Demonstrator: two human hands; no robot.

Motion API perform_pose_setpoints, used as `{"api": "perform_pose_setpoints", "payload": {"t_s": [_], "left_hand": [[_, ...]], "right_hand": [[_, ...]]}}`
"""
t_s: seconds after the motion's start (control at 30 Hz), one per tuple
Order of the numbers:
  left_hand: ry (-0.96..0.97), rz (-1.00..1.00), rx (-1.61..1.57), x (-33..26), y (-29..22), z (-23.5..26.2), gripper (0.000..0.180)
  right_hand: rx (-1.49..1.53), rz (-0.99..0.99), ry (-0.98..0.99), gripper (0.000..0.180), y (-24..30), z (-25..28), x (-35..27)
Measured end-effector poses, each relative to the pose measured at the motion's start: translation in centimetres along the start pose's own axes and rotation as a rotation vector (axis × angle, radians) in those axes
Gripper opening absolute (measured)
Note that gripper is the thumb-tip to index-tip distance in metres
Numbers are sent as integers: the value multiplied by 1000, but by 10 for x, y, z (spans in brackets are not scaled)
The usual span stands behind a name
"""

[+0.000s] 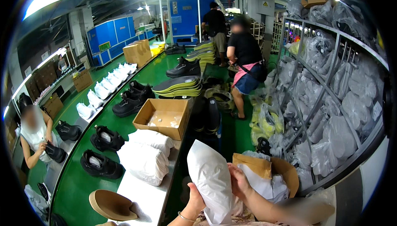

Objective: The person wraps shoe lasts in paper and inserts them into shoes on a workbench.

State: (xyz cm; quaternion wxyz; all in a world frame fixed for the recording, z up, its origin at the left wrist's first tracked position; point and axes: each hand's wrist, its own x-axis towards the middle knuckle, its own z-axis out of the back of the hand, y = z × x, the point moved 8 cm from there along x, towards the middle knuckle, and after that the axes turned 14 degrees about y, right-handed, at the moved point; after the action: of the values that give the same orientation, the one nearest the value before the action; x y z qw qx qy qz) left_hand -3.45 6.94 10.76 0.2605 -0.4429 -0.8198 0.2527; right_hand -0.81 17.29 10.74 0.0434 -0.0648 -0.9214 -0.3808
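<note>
At six o'clock, the white bundle (210,178) has a thin, paper-like wrap, smooth, faintly glossy and softly creased; below and left of it, the bangle (186,218) looks like polished metal. Towards half past seven, the white packages (144,162) show a crinkled wrap with a soft sheen, and the brown stack (111,203) looks like matt fibreboard. At eight o'clock, the box (165,132) is plain matt cardboard and the green belt (74,188) smooth with a slight gloss. At three o'clock, glossy, wrinkled, translucent plastic bags (337,137) fill a grey metal rack (370,139)
</note>
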Motion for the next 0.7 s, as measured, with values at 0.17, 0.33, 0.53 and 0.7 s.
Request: {"api": "perform_pose_setpoints", "payload": {"t_s": [0.17, 0.33, 0.53, 0.7], "left_hand": [[-95, -73, 20, 8, -2, 7, 94], [-190, 23, -47, 7, 5, 22, 91], [-325, 214, -98, -8, 28, 29, 91], [-452, 100, -94, -14, 24, 29, 63]], "right_hand": [[-32, 51, -48, 25, 8, 1, 3], [-68, 103, -126, 25, 6, 6, 4], [-394, 151, -268, 25, 11, 12, -10], [-620, 184, -320, 26, 8, 23, -13]]}}
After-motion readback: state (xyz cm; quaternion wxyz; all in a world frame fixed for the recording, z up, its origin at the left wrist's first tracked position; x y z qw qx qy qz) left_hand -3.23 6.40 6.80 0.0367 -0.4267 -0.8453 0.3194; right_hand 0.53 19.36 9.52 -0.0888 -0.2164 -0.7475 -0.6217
